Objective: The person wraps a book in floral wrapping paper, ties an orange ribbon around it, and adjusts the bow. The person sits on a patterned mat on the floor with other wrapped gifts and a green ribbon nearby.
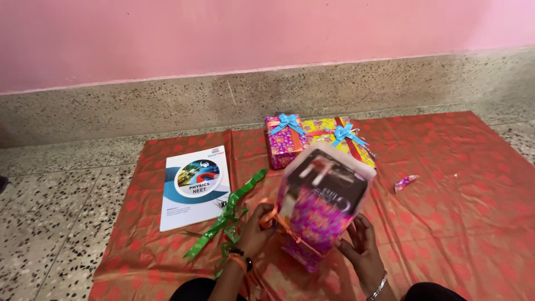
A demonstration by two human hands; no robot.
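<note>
A box (320,209) half wrapped in shiny pink paper stands tilted in front of me, its dark printed top still bare, an orange ribbon (290,229) running around it. My left hand (255,229) pinches the orange ribbon at the box's left side. My right hand (362,249) presses against the box's lower right side and steadies it. A green ribbon (225,217) lies loose on the red wrapping sheet (446,184) just left of my left hand.
Two wrapped gifts with blue bows, one pink (284,140) and one yellow (341,139), sit behind the box. A white book (195,187) lies at the left. A small paper scrap (405,181) is at the right. Speckled floor (50,223) and a pink wall surround the sheet.
</note>
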